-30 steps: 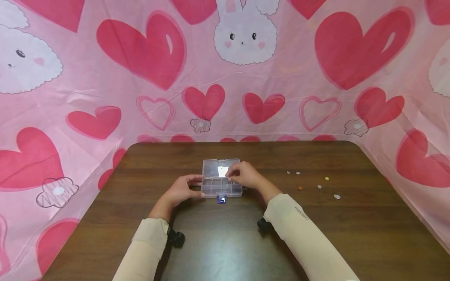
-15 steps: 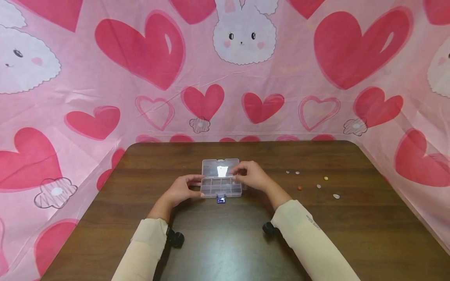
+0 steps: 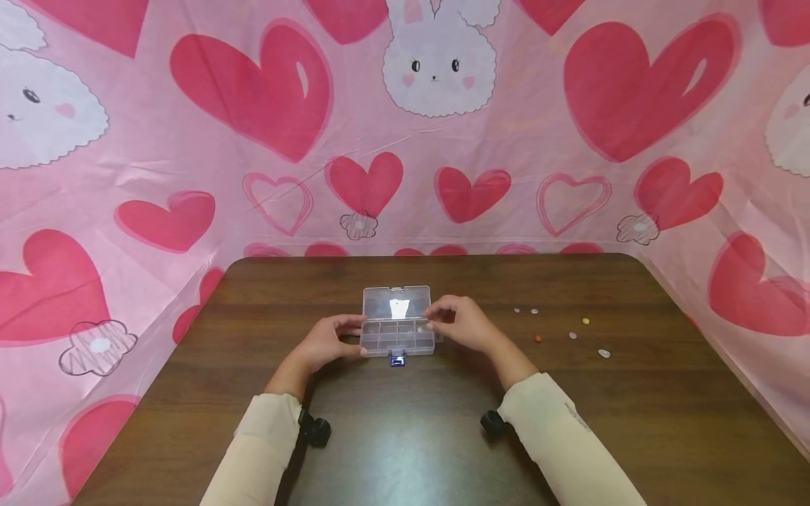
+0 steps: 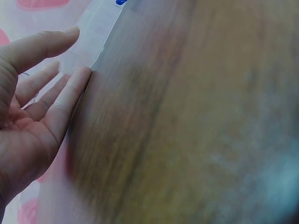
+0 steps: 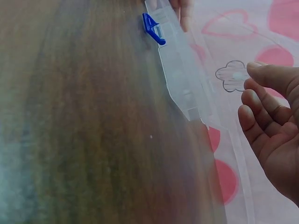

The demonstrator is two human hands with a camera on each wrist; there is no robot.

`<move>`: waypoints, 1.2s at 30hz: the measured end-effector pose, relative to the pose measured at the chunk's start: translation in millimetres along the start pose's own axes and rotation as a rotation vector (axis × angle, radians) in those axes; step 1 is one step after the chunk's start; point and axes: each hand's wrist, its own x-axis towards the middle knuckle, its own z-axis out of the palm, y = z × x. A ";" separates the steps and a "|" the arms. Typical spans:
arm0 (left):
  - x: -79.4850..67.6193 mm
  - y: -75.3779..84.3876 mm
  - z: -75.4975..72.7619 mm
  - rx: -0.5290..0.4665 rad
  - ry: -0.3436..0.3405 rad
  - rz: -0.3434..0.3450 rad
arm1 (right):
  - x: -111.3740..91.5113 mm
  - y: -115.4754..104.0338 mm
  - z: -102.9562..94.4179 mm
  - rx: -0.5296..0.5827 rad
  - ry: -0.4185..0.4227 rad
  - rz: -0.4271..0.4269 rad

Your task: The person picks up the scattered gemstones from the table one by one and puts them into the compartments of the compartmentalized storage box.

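A clear plastic compartment box (image 3: 380, 342) stands on the table with its lid (image 3: 377, 302) raised at the back and a blue latch (image 3: 396, 360) at its front. At its left end is my left hand (image 3: 327, 341), thumb by the front corner and fairly straight fingers along the side. My right hand (image 3: 465, 323) hovers at the back right corner, fingers loosely bent. In the right wrist view, nothing shows between its thumb (image 5: 268, 74) and fingers. A small pale spot (image 3: 420, 329) shows in a back right compartment; its kind is too small to tell.
Several small bead-like pieces lie scattered on the right of the table, among them an orange one (image 3: 538, 339), a yellow one (image 3: 586, 321) and a pale one (image 3: 604, 353). A pink heart-patterned cloth (image 3: 525, 126) hangs behind the brown table (image 3: 405, 436).
My right hand has drawn back to the right from above the compartments to the box's right edge, uncovering the pale spot. The left hand stays at the box.
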 end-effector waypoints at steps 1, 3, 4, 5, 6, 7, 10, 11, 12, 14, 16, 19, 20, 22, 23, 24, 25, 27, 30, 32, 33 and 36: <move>-0.2 0.1 -0.1 0.004 0.000 0.001 | -1.6 0.2 -0.2 0.005 0.001 0.004; -0.6 0.1 -0.2 0.005 -0.003 0.001 | -4.9 0.7 -0.3 0.017 0.006 0.007; -0.8 0.3 -0.2 0.002 -0.002 0.000 | -6.4 0.7 -0.5 0.021 0.010 0.006; -0.9 0.4 -0.2 0.000 -0.002 0.000 | -7.9 0.9 -0.7 0.026 0.015 0.004; -1.1 0.5 -0.3 -0.002 -0.003 0.001 | -9.4 1.0 -1.1 0.034 0.021 0.003; -1.2 0.4 -0.5 -0.004 -0.005 0.005 | -11.0 0.9 -1.6 0.039 0.026 0.003; -1.1 0.2 -0.9 -0.011 -0.004 0.000 | -14.8 -0.2 -3.9 0.042 0.039 0.000; -1.0 0.1 -1.1 -0.010 -0.005 0.000 | -16.2 -0.5 -4.9 0.040 0.042 0.000; -0.9 0.0 -1.3 -0.010 -0.006 0.001 | -17.5 -0.9 -6.1 0.037 0.044 0.001; -0.8 -0.1 -1.6 -0.010 -0.008 0.000 | -19.9 -1.4 -8.3 0.022 0.048 0.002; -0.9 -0.3 -1.6 -0.011 -0.009 0.005 | -22.5 -1.4 -10.8 0.011 0.054 0.008; -0.8 -0.2 -1.8 -0.014 -0.010 0.009 | -26.8 -0.3 -14.3 0.002 0.074 0.014; -0.8 -0.1 -2.0 -0.011 -0.009 0.010 | -28.4 0.1 -15.7 0.001 0.081 0.015; -0.9 0.3 -2.1 -0.007 -0.008 0.007 | -31.7 0.2 -18.4 0.004 0.099 0.015; -0.9 0.5 -2.2 -0.006 -0.005 0.003 | -33.4 0.2 -19.7 0.005 0.108 0.014; -1.1 0.8 -2.1 -0.004 -0.002 -0.002 | -35.0 0.4 -21.0 0.007 0.117 0.017; -1.3 1.2 -2.0 -0.003 -0.001 -0.005 | -36.6 0.8 -22.3 0.013 0.126 0.017; -1.6 1.6 -1.7 -0.001 0.004 -0.011 | -39.9 1.3 -25.0 0.028 0.143 0.020; -1.9 1.7 -1.2 -0.005 0.009 -0.014 | -44.6 3.1 -29.4 0.029 0.167 0.022; -1.8 1.4 -0.9 -0.004 0.011 -0.012 | -47.7 3.2 -32.1 0.018 0.179 0.023; -2.1 1.3 -0.6 0.001 0.010 -0.006 | -49.0 3.6 -33.3 0.009 0.185 0.020; -2.1 1.5 0.5 0.006 0.012 -0.005 | -53.1 5.0 -36.3 -0.013 0.200 0.006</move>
